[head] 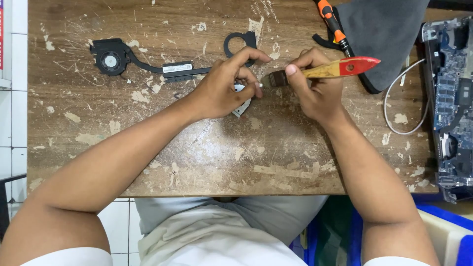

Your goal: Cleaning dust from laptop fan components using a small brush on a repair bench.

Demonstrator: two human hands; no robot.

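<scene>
My left hand (224,86) pinches a small silver metal part (242,106) against the worn wooden table (197,152); most of the part is hidden under my fingers. My right hand (315,91) grips a paintbrush (325,70) with a wooden handle and red end, its dark bristles touching the part at my left fingertips. A black cooling fan with a heat pipe (133,61) lies at the back left, and a black ring-shaped piece (241,44) sits just behind my left hand.
An orange-handled screwdriver (332,24) and a grey cloth (384,34) lie at the back right. A bare laptop board (451,103) sits at the right edge, with a white cable (404,116) looping beside it. Blue bins (443,221) stand below.
</scene>
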